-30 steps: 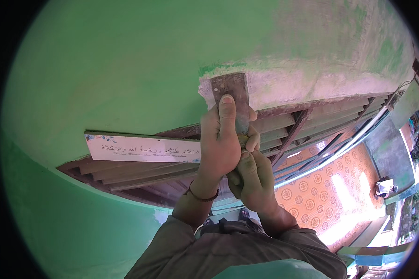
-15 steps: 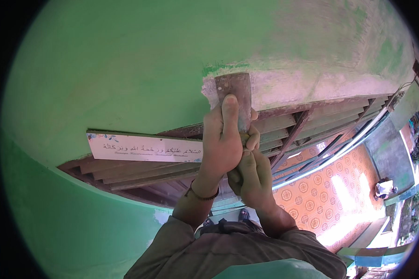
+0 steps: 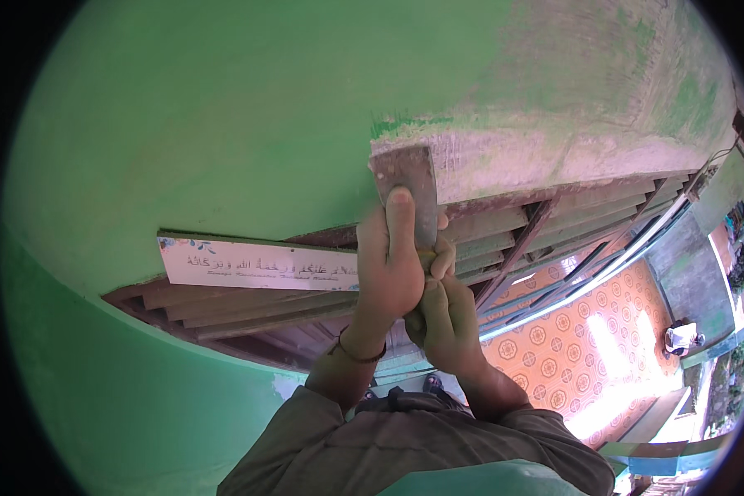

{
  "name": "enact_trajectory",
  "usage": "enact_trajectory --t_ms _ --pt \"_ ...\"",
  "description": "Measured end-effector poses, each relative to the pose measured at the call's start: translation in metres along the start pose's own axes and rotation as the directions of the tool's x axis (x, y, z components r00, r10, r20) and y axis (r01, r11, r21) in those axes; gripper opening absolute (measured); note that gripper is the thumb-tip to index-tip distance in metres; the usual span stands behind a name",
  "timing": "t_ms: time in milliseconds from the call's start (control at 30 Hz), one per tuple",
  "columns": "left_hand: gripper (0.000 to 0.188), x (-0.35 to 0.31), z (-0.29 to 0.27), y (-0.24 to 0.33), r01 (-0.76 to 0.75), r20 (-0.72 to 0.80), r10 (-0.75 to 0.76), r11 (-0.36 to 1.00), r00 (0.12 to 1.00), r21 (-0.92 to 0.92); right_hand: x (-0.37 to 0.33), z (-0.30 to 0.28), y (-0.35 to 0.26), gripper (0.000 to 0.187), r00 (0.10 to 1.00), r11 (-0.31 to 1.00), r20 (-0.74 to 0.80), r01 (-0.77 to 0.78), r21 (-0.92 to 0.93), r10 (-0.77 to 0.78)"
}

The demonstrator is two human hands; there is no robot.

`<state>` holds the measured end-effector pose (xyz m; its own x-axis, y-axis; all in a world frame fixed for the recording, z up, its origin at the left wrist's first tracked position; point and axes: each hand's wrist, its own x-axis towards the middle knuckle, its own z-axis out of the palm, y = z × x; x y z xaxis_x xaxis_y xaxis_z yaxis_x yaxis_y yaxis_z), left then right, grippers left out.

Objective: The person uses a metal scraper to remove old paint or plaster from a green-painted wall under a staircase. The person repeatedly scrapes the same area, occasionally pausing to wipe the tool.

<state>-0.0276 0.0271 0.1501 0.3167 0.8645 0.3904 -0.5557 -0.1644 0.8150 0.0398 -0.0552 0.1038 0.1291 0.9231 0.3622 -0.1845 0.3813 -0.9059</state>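
A flat metal scraper (image 3: 415, 169) rests with its wide edge at the border between green paint and a pale, bared strip (image 3: 504, 161) of the wall (image 3: 248, 124). My left hand (image 3: 390, 260) is closed round the scraper, its thumb pressed flat along the blade. Just below and to the right, my right hand (image 3: 448, 318) grips the scraper's handle, of which only a small yellowish bit shows between the fingers. Dark green ragged paint marks lie just above the blade.
Under the bared strip runs a brown wooden louvre frame (image 3: 546, 223). A white sign board (image 3: 256, 263) with lettering and flowers leans on it, left of my hands. Far below right is an orange patterned tile floor (image 3: 546, 347), with a person (image 3: 682, 337) at its edge.
Both hands and the scraper have shifted slightly down and left along the wall. The pale patch where the blade was now shows. The grip is the same.
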Motion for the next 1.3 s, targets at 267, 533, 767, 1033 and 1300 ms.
enact_trajectory --t_ms 267,533,767,1033,1300 --pt "0.051 -0.002 -0.001 0.001 0.054 -0.085 -0.057 0.998 0.995 -0.039 0.001 0.003 -0.005 0.031 0.993 0.993 -0.032 -0.114 0.020 0.115" --pt "0.048 -0.002 -0.006 0.002 0.025 -0.032 -0.025 1.000 0.999 -0.016 0.002 0.004 -0.002 0.030 0.994 0.994 -0.028 -0.110 0.015 0.110" --pt "0.046 -0.002 -0.007 0.002 -0.058 0.003 0.058 0.998 0.998 -0.002 -0.001 0.004 -0.003 0.032 0.989 0.989 -0.019 -0.146 0.003 0.146" --pt "0.053 -0.005 0.000 0.004 0.004 -0.044 -0.002 0.999 0.999 0.039 -0.006 0.003 -0.003 0.031 0.989 0.989 -0.020 -0.142 0.044 0.143" --pt "0.050 -0.001 0.001 0.009 0.026 -0.056 -0.025 0.999 0.998 0.023 -0.002 0.006 -0.009 0.033 0.988 0.978 -0.003 -0.153 0.145 0.155"
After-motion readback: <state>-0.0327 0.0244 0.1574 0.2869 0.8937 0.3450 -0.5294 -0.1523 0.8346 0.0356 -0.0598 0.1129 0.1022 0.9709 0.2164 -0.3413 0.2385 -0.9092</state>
